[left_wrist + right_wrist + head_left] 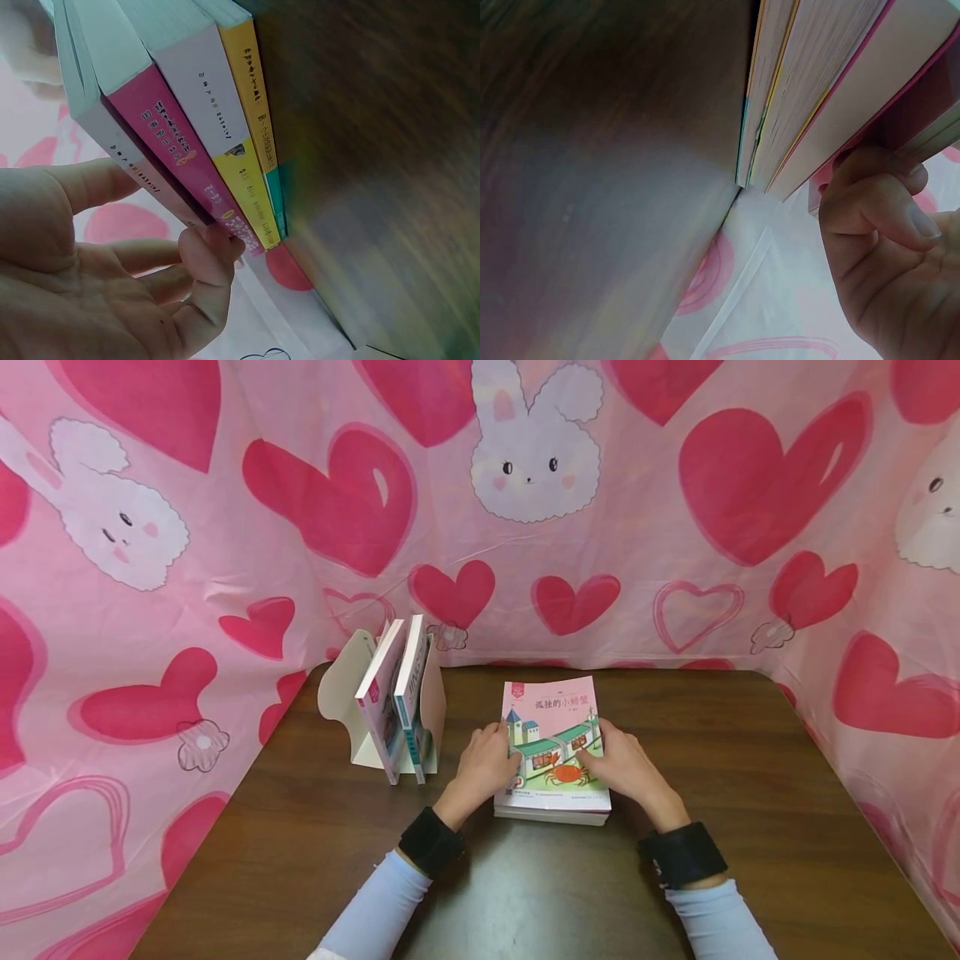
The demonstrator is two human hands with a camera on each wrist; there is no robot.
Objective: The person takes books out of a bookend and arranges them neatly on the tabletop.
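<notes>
The pink paper storybook with an orange crab (555, 735) tops a four-book stack (180, 135) left lying on the brown wooden table (750, 777), pinched by left hand (480, 768) at nine o'clock and right hand (630, 768) at three, with two paperbacks (380, 706) already upright in the cream curved bookholder (341, 693) toward nine.

- Top book (558, 739) is pink and green, with orange crab.
- Spines (184, 161) show magenta, yellow, orange and green.
- Cloth (480, 547) is pink, having red hearts and white rabbits.
- Table (750, 777) is dark brown.
- Holder (345, 689) is cream.
</notes>
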